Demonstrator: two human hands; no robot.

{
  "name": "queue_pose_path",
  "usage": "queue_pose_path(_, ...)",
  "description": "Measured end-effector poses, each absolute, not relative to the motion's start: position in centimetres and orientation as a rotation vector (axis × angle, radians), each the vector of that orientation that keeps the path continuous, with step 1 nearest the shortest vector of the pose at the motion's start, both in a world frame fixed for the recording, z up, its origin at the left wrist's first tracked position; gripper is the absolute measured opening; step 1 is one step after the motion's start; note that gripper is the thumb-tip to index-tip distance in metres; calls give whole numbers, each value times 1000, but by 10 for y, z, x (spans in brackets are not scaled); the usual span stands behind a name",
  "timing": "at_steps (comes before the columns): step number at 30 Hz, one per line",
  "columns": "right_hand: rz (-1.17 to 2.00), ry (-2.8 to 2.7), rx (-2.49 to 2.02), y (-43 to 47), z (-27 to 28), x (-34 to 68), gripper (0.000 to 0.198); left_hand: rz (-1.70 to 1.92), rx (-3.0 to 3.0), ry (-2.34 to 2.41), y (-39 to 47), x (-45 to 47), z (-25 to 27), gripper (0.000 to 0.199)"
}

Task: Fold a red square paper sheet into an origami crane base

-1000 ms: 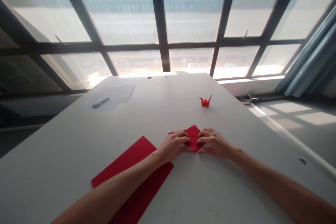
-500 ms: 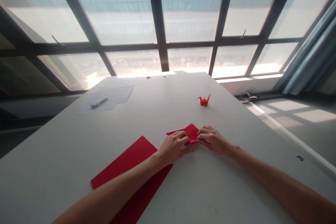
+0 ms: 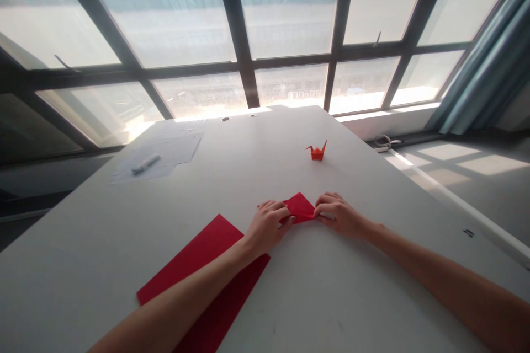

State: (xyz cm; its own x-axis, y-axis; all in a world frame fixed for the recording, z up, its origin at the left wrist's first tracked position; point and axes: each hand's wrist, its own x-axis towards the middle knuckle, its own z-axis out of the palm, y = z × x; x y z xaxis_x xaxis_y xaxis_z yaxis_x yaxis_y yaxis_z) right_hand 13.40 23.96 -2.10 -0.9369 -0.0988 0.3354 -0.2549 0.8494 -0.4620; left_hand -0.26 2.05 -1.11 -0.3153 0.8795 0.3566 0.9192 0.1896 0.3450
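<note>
A small folded piece of red paper [image 3: 300, 207] lies on the white table between my hands, one corner pointing away from me. My left hand [image 3: 271, 223] grips its left part, thumb and fingers closed, hiding some of it. At the right corner, my right hand [image 3: 337, 214] pinches the paper's edge between thumb and fingers. Under my left forearm rests a larger red sheet or stack of paper [image 3: 194, 256], partly covered by the arm. Beyond my right hand stands an orange-red origami crane [image 3: 317, 153].
White sheets of paper [image 3: 182, 149] lie at the far left of the table [image 3: 351, 298], with a white stick-like object [image 3: 146, 164] on them. Large windows rise behind the table. A blue curtain [image 3: 476, 71] hangs at the right, above a cable coil [image 3: 384, 142].
The near edge of the small red paper now looks straighter, and my hands are slightly further apart at its two sides. The whole view has shifted a little.
</note>
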Motion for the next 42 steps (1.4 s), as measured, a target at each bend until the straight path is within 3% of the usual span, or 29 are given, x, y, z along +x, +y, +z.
queue_pose_path(3, 739, -2719, 242, 234, -21, 133, 11, -769, -1790, -2344, 19, 0, -8, 11)
queue_pose_path(8, 766, -2733, 130, 231, -21, 133, 11, -749, -1772, -2372, 20, -1, -12, 21)
queue_pose_path(17, 859, -2720, -154, 224, -21, 126, 12, -890, -1669, -2493, 26, -7, -15, 15)
queue_pose_path(24, 902, -2732, -277, 221, -17, 127, 11, -945, -1624, -2557, 26, -5, -14, 28)
queue_pose_path(42, 902, -2747, -460, 217, -14, 124, 13, -1054, -1562, -2587, 27, -6, -19, 18)
